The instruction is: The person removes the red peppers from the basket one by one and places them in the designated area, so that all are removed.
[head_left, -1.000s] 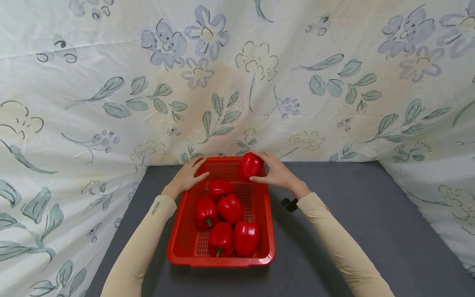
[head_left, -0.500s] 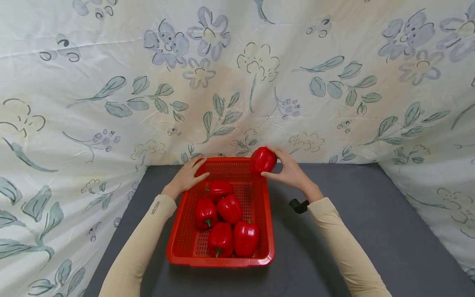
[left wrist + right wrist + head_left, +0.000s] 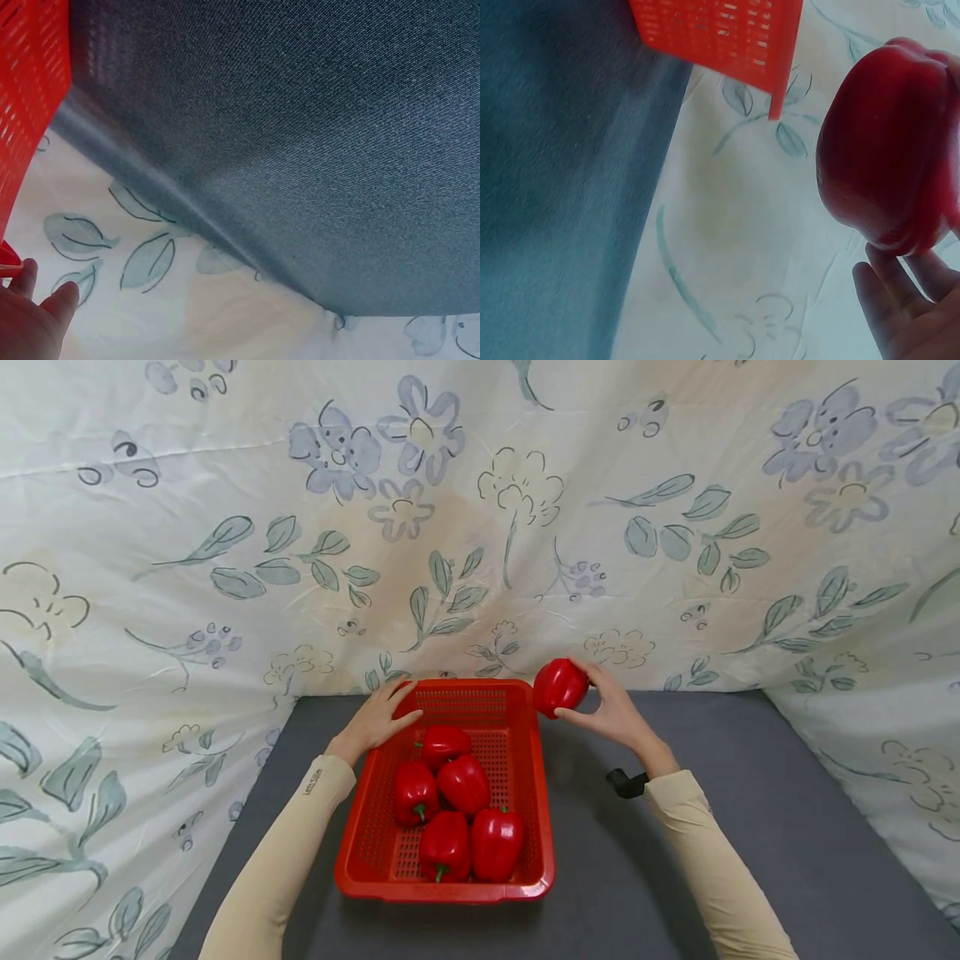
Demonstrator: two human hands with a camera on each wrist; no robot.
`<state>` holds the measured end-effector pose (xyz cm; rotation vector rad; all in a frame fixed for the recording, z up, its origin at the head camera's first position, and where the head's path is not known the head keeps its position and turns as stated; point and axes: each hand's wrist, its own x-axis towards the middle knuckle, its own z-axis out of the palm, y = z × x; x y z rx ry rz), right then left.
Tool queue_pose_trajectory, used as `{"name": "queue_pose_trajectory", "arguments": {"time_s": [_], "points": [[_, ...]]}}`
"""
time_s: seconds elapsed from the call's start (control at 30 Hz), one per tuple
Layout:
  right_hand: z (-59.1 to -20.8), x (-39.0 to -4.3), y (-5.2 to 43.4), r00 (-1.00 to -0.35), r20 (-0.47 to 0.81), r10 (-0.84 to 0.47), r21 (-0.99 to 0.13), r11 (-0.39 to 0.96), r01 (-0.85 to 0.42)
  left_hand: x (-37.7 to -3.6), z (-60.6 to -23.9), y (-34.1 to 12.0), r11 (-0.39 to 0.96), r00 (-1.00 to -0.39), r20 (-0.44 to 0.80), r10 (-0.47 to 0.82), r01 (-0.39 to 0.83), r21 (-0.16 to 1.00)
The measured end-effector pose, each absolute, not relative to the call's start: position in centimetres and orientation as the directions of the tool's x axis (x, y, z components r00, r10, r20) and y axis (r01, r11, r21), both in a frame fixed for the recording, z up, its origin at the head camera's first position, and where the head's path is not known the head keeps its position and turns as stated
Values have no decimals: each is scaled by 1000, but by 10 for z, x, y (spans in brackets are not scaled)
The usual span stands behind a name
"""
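Note:
A red slotted basket (image 3: 360, 852) sits on the grey table and holds several red bell peppers (image 3: 465, 782). My right hand (image 3: 611, 710) grips another red pepper (image 3: 559, 687) in the air, just past the basket's far right corner. The right wrist view shows that pepper (image 3: 889, 150) large, with fingertips (image 3: 889, 296) under it and the basket's corner (image 3: 720, 34) beyond. My left hand (image 3: 378, 714) rests on the basket's far left rim with fingers straight; in the left wrist view only its fingertips (image 3: 41, 300) and a strip of basket wall (image 3: 26, 97) show.
The grey table surface (image 3: 750, 793) stretches right of the basket. A flower-printed white cloth (image 3: 480, 527) hangs behind and along both sides, meeting the table's edges. A black wrist strap (image 3: 624, 782) sits at my right cuff.
My right hand has carried the pepper from above the basket's far end to the right, out past its right rim. The left hand and basket have stayed put.

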<state>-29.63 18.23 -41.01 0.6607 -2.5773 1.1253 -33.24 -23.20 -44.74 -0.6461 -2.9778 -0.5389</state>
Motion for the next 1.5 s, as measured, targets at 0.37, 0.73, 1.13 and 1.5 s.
{"name": "queue_pose_trajectory", "arguments": {"time_s": [0.37, 0.73, 1.13, 1.5], "points": [[-422, -295, 213, -889, 389, -242, -644, 618, -450, -334, -449, -233, 855, -913, 111, 392, 406, 324], [-438, -293, 241, -917, 349, -195, -660, 644, -388, -333, -447, -232, 859, -919, 97, 383, 393, 329], [-457, -291, 268, -932, 323, -161, -620, 708, -338, -333, -449, -233, 856, -923, 104, 371, 383, 347], [-475, -290, 294, -962, 248, -110, -603, 760, -243, -333, -450, -233, 854, -922, 105, 372, 384, 352]]}}
